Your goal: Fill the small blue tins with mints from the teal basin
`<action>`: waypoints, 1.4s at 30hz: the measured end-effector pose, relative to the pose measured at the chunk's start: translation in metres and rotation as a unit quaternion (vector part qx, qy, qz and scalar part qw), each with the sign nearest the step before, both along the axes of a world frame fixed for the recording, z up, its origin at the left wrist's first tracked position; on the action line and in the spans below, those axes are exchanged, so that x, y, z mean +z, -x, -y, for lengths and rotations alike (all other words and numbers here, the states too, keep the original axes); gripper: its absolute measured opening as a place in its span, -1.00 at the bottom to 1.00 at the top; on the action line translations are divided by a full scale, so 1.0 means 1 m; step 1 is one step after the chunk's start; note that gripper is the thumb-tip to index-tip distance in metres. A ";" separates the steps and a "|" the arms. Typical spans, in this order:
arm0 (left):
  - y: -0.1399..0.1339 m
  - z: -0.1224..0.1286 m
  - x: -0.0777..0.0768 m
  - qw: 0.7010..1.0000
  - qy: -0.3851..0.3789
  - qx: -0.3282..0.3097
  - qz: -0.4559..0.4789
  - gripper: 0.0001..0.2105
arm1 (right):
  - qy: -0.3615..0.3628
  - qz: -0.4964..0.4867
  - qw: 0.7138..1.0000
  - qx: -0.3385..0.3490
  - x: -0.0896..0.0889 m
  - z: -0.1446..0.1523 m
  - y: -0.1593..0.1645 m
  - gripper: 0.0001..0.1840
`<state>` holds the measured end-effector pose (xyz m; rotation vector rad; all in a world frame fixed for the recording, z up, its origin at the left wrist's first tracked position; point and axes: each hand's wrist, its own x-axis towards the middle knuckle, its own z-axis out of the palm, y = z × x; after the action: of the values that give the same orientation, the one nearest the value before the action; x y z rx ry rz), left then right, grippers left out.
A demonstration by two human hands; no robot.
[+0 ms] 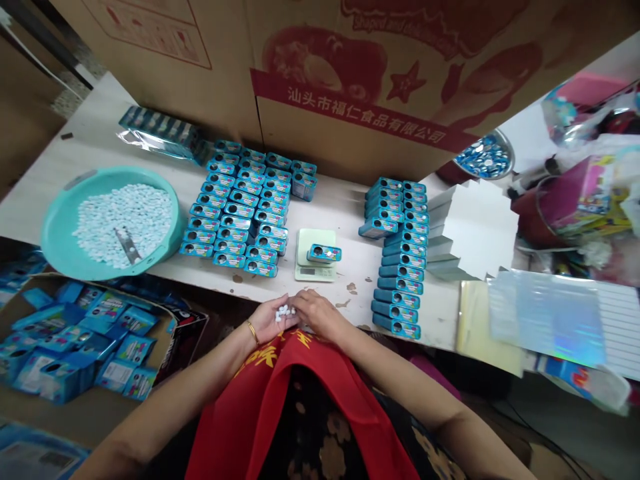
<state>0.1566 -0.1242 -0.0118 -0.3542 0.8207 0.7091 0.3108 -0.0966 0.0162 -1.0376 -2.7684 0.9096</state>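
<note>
Red cloth with yellow lettering (220,433) hung over a dark flowered garment (333,430) on the person's front, on the near side of a pale green scale (303,243). Just in front of that scale, at the bench's near edge, the two hands met. The left hand (267,320), with a gold bangle (253,331) at its wrist, lay palm up in a loose, open cup and carried several small white pieces (283,311). The right hand (317,313) rested against it with bent fingers; whether they gripped one of the pieces could not be told.

On the scale's plate stood one small blue box (325,253). Bare bench (325,210) showed just beyond the scale. Left of the scale, rows of similar blue boxes (235,210) stood close together, and farther left a teal basin (55,227) held a mass of white pieces with a metal strip (127,245) lying on them. Lower left of the scale, a cardboard carton (115,417) contained a jumble of blue packs (105,303).

Right of the scale stood two more columns of blue boxes (400,260), then a stack of white card (485,230) and some shiny clear sheets (565,317). Behind the scale rose a large brown box (320,123) with red printing.
</note>
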 end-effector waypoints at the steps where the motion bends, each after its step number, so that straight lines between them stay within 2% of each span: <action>1: 0.000 0.000 -0.001 1.000 0.002 -0.004 -0.002 -0.87 | 0.004 -0.001 1.000 -0.004 -0.001 0.000 -0.001 -0.70; 4: -0.003 -0.004 -0.002 1.000 0.002 -0.009 0.000 -0.88 | 0.026 -0.033 0.999 -0.029 -0.005 -0.001 -0.004 -0.75; 7: -0.007 -0.011 0.000 1.000 -0.005 -0.010 0.013 -0.86 | 0.060 -0.098 0.990 -0.083 -0.005 -0.007 -0.010 -0.77; 11: -0.012 -0.021 0.004 0.999 -0.037 -0.013 0.035 -0.81 | 0.087 -0.163 0.971 -0.150 0.007 -0.021 -0.021 -0.72; 14: -0.016 -0.022 0.005 0.998 -0.050 -0.021 0.045 -0.80 | 0.094 -0.169 0.970 -0.150 0.018 -0.023 -0.024 -0.72; 17: -0.020 -0.019 0.004 0.996 -0.051 -0.029 0.061 -0.82 | 0.081 -0.145 0.982 -0.089 0.025 -0.013 -0.017 -0.74; 20: -0.020 -0.017 0.001 0.995 -0.046 -0.024 0.087 -0.85 | 0.019 -0.119 0.992 -0.046 0.028 -0.008 -0.013 -0.72; 22: -0.017 -0.018 0.000 0.996 -0.031 -0.033 0.079 -0.85 | -0.050 -0.096 0.990 -0.091 0.027 -0.018 -0.018 -0.69; 24: -0.010 -0.019 -0.002 0.998 -0.017 -0.044 0.050 -0.85 | -0.115 -0.053 0.978 -0.169 0.022 -0.039 -0.029 -0.67; 26: -0.003 -0.020 -0.002 0.999 -0.014 -0.036 0.023 -0.85 | -0.147 0.005 0.965 -0.216 0.012 -0.065 -0.041 -0.70; 29: 0.006 -0.021 0.001 1.000 -0.015 -0.008 0.004 -0.86 | -0.136 0.057 0.969 -0.198 -0.002 -0.095 -0.047 -0.75; 31: 0.012 -0.022 0.004 1.000 -0.009 0.006 -0.006 -0.86 | -0.130 0.064 0.975 -0.171 -0.006 -0.103 -0.044 -0.74; 35: 0.024 -0.021 0.004 0.999 -0.004 0.035 -0.023 -0.85 | -0.163 0.104 0.968 -0.159 0.000 -0.097 -0.036 -0.60; 38: 0.034 -0.018 -0.001 0.998 0.005 0.055 -0.035 -0.84 | -0.153 0.146 0.966 -0.145 0.004 -0.099 -0.035 -0.56; 40: 0.041 -0.015 -0.005 0.997 0.013 0.064 -0.043 -0.84 | -0.144 0.147 0.968 -0.144 0.003 -0.114 -0.030 -0.60; 42: 0.046 -0.015 -0.007 0.995 0.016 0.076 -0.058 -0.85 | -0.152 0.135 0.966 -0.160 -0.002 -0.142 -0.017 -0.60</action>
<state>0.1107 -0.1097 -0.0191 -0.4107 0.9231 0.8651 0.3277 0.0453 0.0143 -1.5783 -2.6963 0.3102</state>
